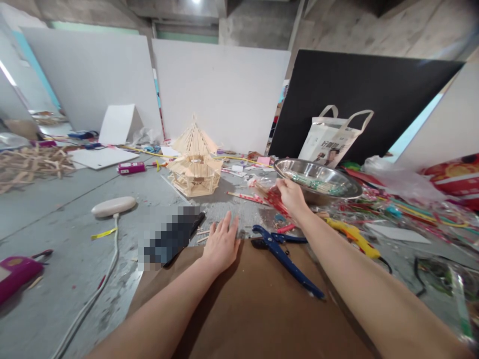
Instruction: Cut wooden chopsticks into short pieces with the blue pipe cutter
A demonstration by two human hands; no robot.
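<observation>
"What's nearest?"

"A brown sheet (258, 309), with the blue cutter (294, 271) lying across its far edge. The left hand (222, 244) rests palm down at that same edge, just left of the cutter, fingers apart and gripping nothing."

"And the right hand (294, 199)?"

"Reached out past the cutter, fingers curled in, between the red packet (275, 197) and the near left rim of the basin (354, 189). The view is poor there: I can't tell whether it is clamped on the packet, on the rim, or on neither."

"So which step is this?"

"I'd judge it a reach among the supplies, left hand idle. Green-wrapped bundles (318, 184) lie in the basin."

"What would the next move call for?"

"A sure pinch, I'd say, and a path clear of the rim and of the yellow glue gun (350, 234) beside the forearm."

"And the model tower (194, 184)?"

"Upright beyond the left hand, well apart from both hands."
</observation>
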